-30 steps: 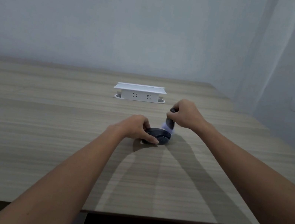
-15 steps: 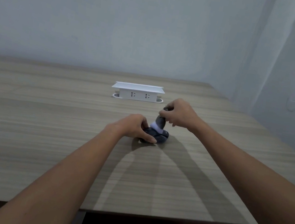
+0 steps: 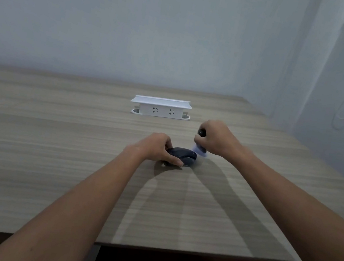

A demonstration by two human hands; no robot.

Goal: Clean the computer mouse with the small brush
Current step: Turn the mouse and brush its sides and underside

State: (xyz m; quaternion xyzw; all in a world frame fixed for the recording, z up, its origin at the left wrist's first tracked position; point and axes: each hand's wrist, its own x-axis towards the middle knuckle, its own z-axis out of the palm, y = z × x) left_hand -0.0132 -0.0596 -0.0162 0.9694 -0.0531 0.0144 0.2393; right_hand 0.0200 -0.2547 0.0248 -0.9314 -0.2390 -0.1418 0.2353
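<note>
wooden table (image 3: 48,155), left hand (image 3: 154,148) fingers gripping unlabelled mouse (image 3: 183,156), right hand (image 3: 216,139) fingers clasping brush (image 3: 200,150)

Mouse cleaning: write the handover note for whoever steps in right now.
Left hand: clamped on the near-left side of the mouse, pinning it flat on the table.
Right hand: closed on the brush, handle up, pale bristles down at the mouse's far-right edge; whether they touch it cannot be told.
Socket box: farther back, untouched.
Done: brushing under way; how clean cannot be judged.
Left: finish the top and sides, then put the brush down.
</note>
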